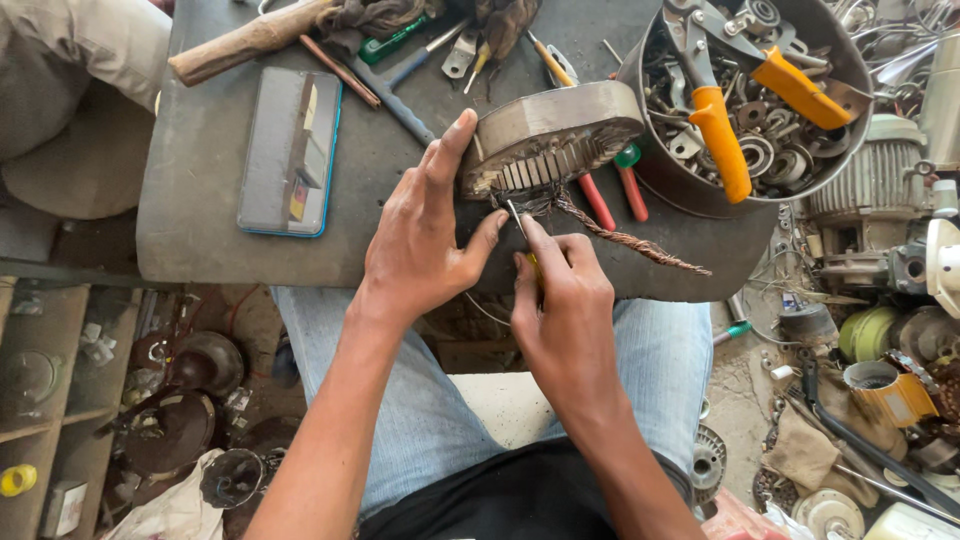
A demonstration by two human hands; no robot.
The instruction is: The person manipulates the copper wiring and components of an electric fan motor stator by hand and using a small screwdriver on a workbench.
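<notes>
Two hands work at a motor stator (550, 135) lying at the near edge of the dark worktable (200, 200). The left hand (425, 235) steadies it, fingers spread wide; the right hand (560, 295) grips a thin tool (518, 222) poked into the slots. Some copper winding (625, 240) already hangs loose; more seems left inside. A tub of metal parts (760, 110) sits beyond.

Left hand (425, 240) spread flat beside the stator core (550, 135), index finger stretched up along its near-left edge, thumb angled toward its underside. Right hand (560, 300) just below the core, fingers curled tight round a thin tool (520, 225), knuckles up. Both forearms bare, converging upward.
</notes>
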